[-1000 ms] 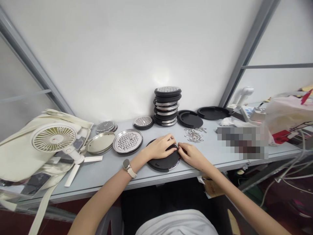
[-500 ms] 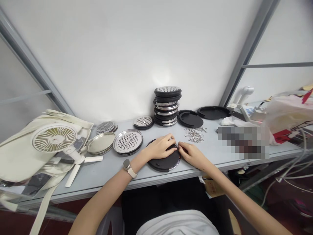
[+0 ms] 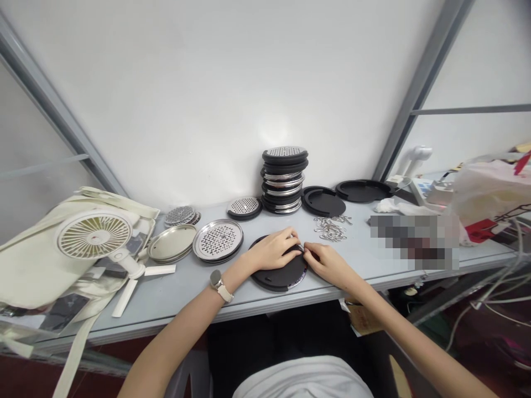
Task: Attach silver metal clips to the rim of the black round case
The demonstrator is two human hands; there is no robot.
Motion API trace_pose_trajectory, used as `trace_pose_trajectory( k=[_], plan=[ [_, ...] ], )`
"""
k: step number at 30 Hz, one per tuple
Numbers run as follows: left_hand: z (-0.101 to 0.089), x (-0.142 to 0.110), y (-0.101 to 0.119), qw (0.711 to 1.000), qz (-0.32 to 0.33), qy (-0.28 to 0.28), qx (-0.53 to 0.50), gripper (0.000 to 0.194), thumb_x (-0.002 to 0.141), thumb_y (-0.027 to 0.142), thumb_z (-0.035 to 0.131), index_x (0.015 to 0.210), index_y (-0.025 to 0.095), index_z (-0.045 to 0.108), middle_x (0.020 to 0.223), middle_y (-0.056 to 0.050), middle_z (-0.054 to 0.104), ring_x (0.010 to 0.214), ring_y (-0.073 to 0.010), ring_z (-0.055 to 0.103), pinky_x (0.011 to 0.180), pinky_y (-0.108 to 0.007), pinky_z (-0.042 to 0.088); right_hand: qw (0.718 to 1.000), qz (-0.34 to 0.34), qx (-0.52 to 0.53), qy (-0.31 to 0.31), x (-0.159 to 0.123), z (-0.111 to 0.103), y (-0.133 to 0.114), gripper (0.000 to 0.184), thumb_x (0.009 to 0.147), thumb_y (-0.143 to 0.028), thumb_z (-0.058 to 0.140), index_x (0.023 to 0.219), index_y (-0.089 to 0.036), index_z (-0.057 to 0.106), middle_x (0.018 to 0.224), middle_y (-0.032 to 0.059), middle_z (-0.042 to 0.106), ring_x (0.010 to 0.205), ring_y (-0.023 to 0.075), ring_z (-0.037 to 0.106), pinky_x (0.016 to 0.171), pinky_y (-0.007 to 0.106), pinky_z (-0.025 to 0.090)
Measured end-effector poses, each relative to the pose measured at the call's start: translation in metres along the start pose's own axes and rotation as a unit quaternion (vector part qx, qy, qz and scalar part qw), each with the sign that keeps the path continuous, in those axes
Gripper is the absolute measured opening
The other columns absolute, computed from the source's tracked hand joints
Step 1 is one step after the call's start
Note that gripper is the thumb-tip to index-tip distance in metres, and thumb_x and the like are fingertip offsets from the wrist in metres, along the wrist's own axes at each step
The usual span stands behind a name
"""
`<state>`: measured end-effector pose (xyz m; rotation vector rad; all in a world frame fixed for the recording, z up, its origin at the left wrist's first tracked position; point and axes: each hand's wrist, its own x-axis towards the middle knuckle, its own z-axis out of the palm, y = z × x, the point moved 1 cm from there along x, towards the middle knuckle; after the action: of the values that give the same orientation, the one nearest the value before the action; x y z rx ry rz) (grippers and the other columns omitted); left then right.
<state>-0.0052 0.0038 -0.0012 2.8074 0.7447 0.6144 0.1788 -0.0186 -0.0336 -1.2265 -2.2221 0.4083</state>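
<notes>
White wall (image 3: 199, 99) fills the view, and across below it runs my grey table (image 3: 166, 296). Over on the left, a pale bag (image 3: 33, 265) with a white fan (image 3: 95, 236) in front; far right, a plastic bag (image 3: 485, 188). Tall disc stack (image 3: 282, 182) at the back, black trays (image 3: 327, 204) beside it. Here's the black round piece (image 3: 280, 277) at the near edge: my left hand (image 3: 271, 250) curls on top, my right hand (image 3: 327, 263) bunches its fingertips nearly closed at the rim; what either pinches, I can't tell. Smallest, loose metal clips (image 3: 331, 228) just beyond.
</notes>
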Motion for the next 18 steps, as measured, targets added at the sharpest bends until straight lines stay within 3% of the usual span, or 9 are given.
trace_pose_trajectory(
  k=[18],
  plan=[
    [0.0002, 0.0000, -0.0010, 1.000, 0.004, 0.002, 0.010, 0.022, 0.094, 0.026, 0.046, 0.111, 0.017, 0.056, 0.111, -0.010, 0.052, 0.098, -0.0198, 0.057, 0.091, -0.033, 0.046, 1.000, -0.014, -0.009, -0.010, -0.0005, 0.0029, 0.0034, 0.024, 0.094, -0.022, 0.033, 0.072, -0.022, 0.044, 0.065, 0.0001, 0.055, 0.059, 0.0158, 0.052, 0.059, 0.026, 0.036]
  ],
)
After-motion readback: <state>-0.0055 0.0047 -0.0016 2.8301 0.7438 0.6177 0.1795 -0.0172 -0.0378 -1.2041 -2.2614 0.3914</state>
